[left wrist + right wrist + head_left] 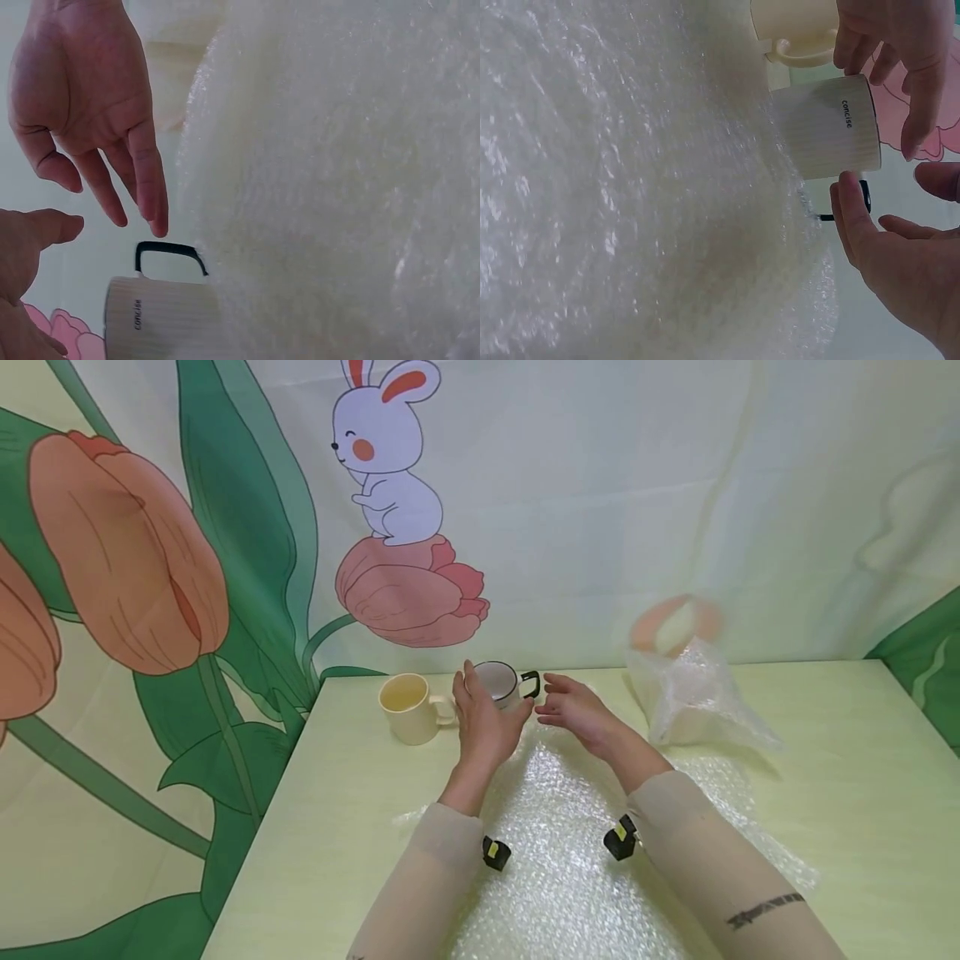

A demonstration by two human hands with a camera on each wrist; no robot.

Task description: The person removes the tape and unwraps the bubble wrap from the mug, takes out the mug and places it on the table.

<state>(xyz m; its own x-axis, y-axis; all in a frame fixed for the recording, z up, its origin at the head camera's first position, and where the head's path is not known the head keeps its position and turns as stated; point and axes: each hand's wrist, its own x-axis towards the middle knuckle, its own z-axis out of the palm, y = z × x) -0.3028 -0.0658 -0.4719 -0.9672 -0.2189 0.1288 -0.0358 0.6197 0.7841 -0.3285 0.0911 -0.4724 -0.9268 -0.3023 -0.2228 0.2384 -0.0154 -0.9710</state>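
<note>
A white ribbed mug [495, 677] with a dark rim and black handle stands near the table's back edge. My left hand [486, 727] is at its left front side, fingers spread and hiding part of it. Close to the handle, my right hand [573, 710] has loosely bent fingers and holds nothing. In the right wrist view, the word "concise" shows on the mug [829, 131], with fingers of both hands beside its two sides. A sheet of bubble wrap [558, 860] lies in front and covers the mug's lower part in the wrist views.
A cream mug [411, 722] stands just left of the white one, handle pointing right. At the back right sits a bundle wrapped in bubble wrap [690, 693]. A printed cloth with a rabbit [397, 468] and tulips hangs behind the table.
</note>
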